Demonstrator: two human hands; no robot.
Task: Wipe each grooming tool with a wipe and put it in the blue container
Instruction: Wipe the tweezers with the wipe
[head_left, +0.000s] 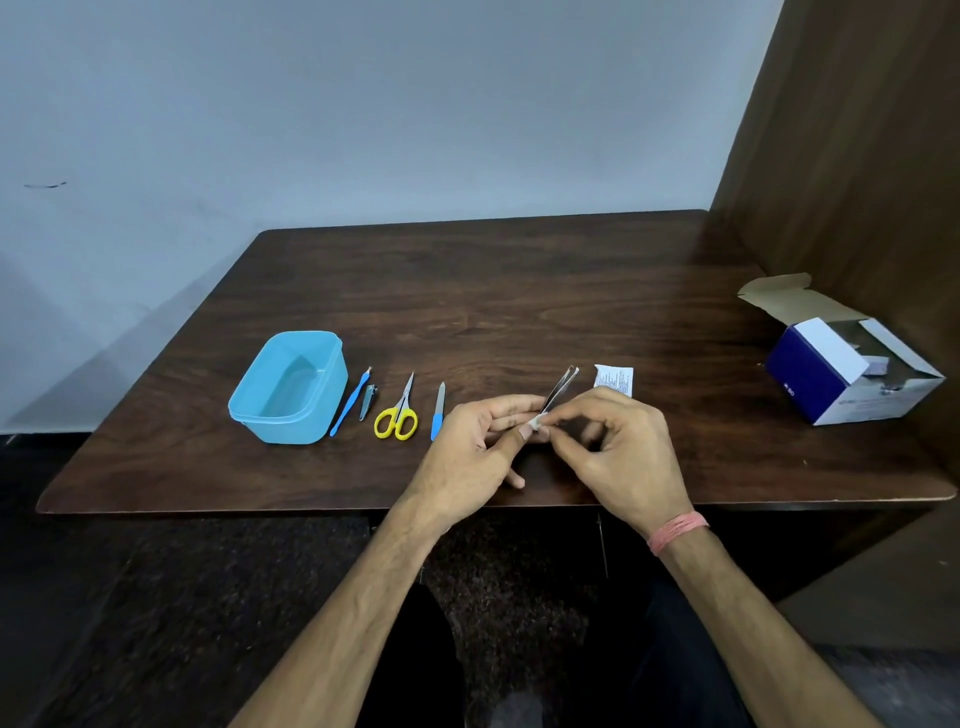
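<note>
**Over the near edge of the table, both hands on the tweezers**

Right at the front of the dark wooden table (519, 291), both hands meet around a pair of slim silver metal tweezers (563, 384), tips pointing up and away towards the wall. The left hand (467, 447) has thumb and fingers curled in, pinching the lower end of the tweezers, and a small white wipe (535, 422) shows right there between the fingertips. The right hand (618, 447) comes in from the other side, its fingers bent and pinching at that same spot; whether it has the wipe or the metal, I cannot tell. A pink thread band (678, 531) circles the right wrist.

Off to the left, the light blue plastic container (288, 387) sits open, nothing visible inside. Lined up just beside it on the table: a thin blue-handled cuticle pusher (350, 401), a small silver nail clipper (368, 401), yellow-handled scissors (397, 415), and a metal nail file with a blue grip (438, 411).

Just beyond the hands lies a torn white printed sachet (614, 380). Far right, an open blue-and-white cardboard box (841, 369) stands with its flaps up.
</note>
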